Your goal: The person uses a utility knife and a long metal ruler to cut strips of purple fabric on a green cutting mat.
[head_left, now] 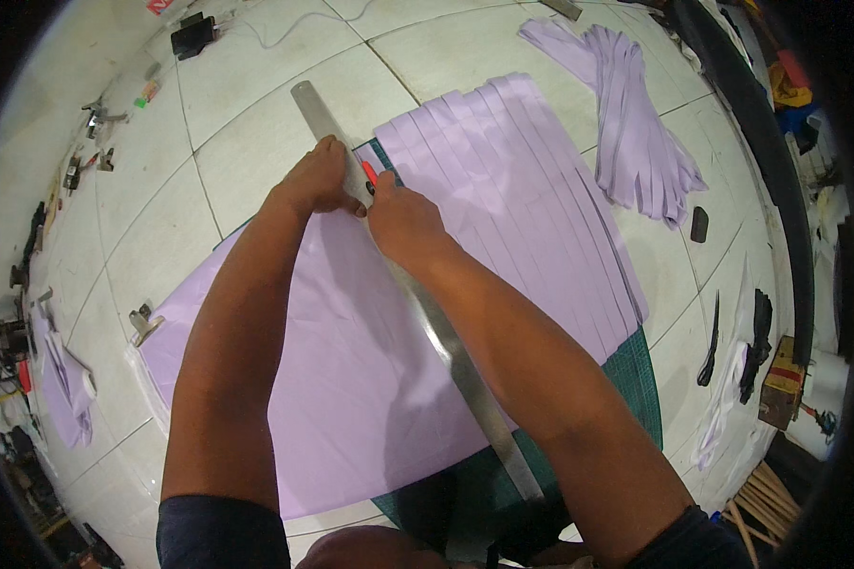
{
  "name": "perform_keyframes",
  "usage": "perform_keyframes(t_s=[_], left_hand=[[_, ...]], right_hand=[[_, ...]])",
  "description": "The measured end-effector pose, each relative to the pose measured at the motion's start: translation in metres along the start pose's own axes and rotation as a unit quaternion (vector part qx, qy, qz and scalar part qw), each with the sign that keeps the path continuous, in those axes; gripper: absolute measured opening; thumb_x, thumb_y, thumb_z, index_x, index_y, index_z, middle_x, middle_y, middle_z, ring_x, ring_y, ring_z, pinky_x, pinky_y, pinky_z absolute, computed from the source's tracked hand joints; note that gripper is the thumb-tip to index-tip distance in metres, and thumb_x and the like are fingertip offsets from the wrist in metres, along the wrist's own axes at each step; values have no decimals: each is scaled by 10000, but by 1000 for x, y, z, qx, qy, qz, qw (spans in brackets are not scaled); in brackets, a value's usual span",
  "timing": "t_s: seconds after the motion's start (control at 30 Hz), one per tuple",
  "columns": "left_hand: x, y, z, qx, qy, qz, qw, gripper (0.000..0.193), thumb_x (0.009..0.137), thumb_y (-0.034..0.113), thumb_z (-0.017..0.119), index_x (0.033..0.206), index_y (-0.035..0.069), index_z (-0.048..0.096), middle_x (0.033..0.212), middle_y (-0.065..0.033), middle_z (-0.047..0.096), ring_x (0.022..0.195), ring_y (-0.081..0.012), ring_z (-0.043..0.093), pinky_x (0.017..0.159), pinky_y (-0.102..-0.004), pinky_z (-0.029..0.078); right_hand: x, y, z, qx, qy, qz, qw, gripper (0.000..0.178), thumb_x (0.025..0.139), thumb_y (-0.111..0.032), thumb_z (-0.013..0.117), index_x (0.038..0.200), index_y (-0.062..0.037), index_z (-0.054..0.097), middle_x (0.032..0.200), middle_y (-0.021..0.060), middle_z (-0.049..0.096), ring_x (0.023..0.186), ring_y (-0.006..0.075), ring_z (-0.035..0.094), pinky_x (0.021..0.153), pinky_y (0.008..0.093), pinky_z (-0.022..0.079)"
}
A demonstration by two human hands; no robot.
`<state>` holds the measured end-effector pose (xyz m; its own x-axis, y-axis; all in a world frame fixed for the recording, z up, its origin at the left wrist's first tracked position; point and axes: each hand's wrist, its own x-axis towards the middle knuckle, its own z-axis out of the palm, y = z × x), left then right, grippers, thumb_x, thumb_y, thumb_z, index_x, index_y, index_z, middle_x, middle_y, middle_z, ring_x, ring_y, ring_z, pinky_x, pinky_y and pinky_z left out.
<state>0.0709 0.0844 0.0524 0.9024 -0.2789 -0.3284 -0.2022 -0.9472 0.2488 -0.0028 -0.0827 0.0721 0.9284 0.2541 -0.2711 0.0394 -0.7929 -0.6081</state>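
Note:
Lilac fabric (351,379) lies in a broad sheet over a green cutting mat (636,384). A long metal ruler (451,356) runs slantwise across it, from the far left to the near right. Near the ruler's far end my left hand (321,180) grips and presses it down, fingers and thumb bent over its width. Close by on the right, my right hand (406,216) is closed around a red cutter (369,174) at the ruler's edge; its blade is hidden. Right of the ruler, several parallel lilac strips (503,180) lie side by side.
A bundle of lilac strips (626,123) rests on the tiled floor at far right, near a small dark block (699,225). Scissors (710,341) lie at right. A metal clip (144,325) sits at the sheet's left edge. More lilac cloth (62,384) lies far left.

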Motion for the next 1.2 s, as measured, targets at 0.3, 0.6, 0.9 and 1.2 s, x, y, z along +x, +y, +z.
perform_keyframes(t_s=[0.3,0.6,0.9,1.2], left_hand=[[-4,9,-10,-29,-7,-15,999,1195,537,310,951,1488,61,271,1459,-225,412,1316,-389,476,1122,-444,386],[1,28,-19,113,-85,-29,990,1072,603,404,908,1500,323,328,1486,-182,400,1383,-360,419,1133,-727,118],[-1,28,-24,112,-91,-30,989,1090,578,421,892,1514,339,339,1462,-181,430,1408,-356,377,1144,-709,65],[4,23,-15,122,-79,-15,989,1078,576,445,900,1495,365,342,1471,-156,407,1410,-368,364,1153,-703,80]], right_hand=[[13,7,9,0,15,4,1000,218,945,-136,500,1070,42,494,944,263,679,923,428,673,820,502,523],[17,-4,-2,15,-17,33,999,217,933,-130,487,1091,13,523,986,239,689,943,415,675,837,515,510],[-99,30,-21,2,-159,113,981,311,951,-138,406,1222,6,456,1057,260,663,985,438,649,868,528,488],[-290,72,-29,24,-221,269,937,264,977,-190,456,1182,-23,459,1077,294,644,1009,462,643,880,583,477]])
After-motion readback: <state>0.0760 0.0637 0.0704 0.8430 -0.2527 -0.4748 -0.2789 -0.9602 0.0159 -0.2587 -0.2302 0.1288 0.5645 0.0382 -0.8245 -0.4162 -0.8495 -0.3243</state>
